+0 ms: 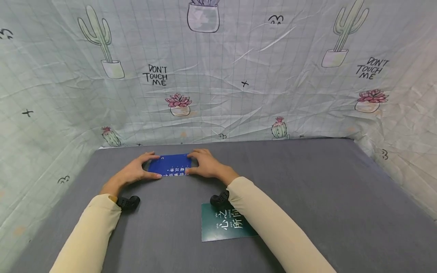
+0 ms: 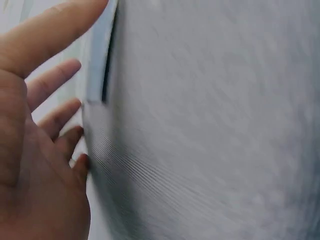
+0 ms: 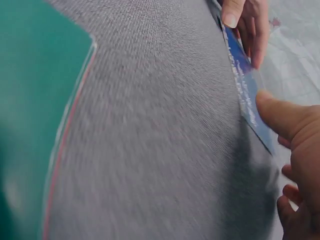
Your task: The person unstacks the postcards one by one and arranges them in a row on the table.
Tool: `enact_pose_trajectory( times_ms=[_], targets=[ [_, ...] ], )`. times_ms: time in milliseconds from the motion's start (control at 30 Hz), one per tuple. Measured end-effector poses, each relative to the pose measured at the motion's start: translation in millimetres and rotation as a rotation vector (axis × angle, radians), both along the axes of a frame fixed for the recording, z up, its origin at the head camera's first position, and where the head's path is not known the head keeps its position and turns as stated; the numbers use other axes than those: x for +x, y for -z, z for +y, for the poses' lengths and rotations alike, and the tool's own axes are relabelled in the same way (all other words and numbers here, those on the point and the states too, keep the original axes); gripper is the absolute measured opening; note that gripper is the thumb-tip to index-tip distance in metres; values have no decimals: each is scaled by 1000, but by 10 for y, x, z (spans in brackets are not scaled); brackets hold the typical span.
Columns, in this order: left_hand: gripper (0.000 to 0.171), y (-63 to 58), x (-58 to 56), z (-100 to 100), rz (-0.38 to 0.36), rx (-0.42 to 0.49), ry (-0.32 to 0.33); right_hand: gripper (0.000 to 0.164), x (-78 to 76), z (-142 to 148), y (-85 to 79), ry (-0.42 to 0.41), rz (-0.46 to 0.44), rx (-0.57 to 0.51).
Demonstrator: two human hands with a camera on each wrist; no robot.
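A thin blue booklet [image 1: 168, 163] with white characters lies toward the back of the grey table, its writing upside down in the head view. My left hand [image 1: 133, 170] grips its left end, thumb at the near edge and fingers at the far edge. On the right end, my right hand [image 1: 209, 166] has the same grip. The right wrist view shows the blue booklet [image 3: 244, 82] between both hands, low over the tabletop. In the left wrist view, only a pale narrow side of the booklet [image 2: 98, 65] shows beyond the thumb.
A green booklet [image 1: 211, 224] with white characters lies nearer on the table [image 1: 327, 197], partly hidden by my right forearm and wrist strap. Behind the table hangs a wrinkled cloth [image 1: 211, 60] printed with cacti. Black straps [image 1: 128, 204] sit at both wrists.
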State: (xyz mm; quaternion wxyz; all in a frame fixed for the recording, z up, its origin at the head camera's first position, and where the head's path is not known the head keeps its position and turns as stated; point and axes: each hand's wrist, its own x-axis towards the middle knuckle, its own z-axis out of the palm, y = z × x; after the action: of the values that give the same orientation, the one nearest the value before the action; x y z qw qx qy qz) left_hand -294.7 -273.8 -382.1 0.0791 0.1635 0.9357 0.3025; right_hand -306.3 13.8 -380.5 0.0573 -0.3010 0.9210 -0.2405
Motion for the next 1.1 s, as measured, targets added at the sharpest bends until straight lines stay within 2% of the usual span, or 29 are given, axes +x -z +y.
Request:
enact_pose_trajectory(
  times_ms=[233,367,500,633,833,967,1100],
  targets=[
    [83,-133,56,253,125,-35,30,62,64,229,-89,16,-9,3],
    [81,-223,161,439,168,-35,20,62,128,354,-123,-10,4,1],
    [78,-300,344,641,191,-13,21,63,215,455,-150,-51,27,-16],
    [76,-321,549,826,199,48,50,63,353,576,-172,-96,35,-50],
    [76,-311,891,1084,161,167,98,59,667,813,-156,-158,38,-95],
    [76,-293,1098,1219,157,202,154,57,871,960,-157,-199,37,-133],
    [75,-252,1247,1299,158,224,206,58,1034,1062,-159,-218,22,-147]
  ],
)
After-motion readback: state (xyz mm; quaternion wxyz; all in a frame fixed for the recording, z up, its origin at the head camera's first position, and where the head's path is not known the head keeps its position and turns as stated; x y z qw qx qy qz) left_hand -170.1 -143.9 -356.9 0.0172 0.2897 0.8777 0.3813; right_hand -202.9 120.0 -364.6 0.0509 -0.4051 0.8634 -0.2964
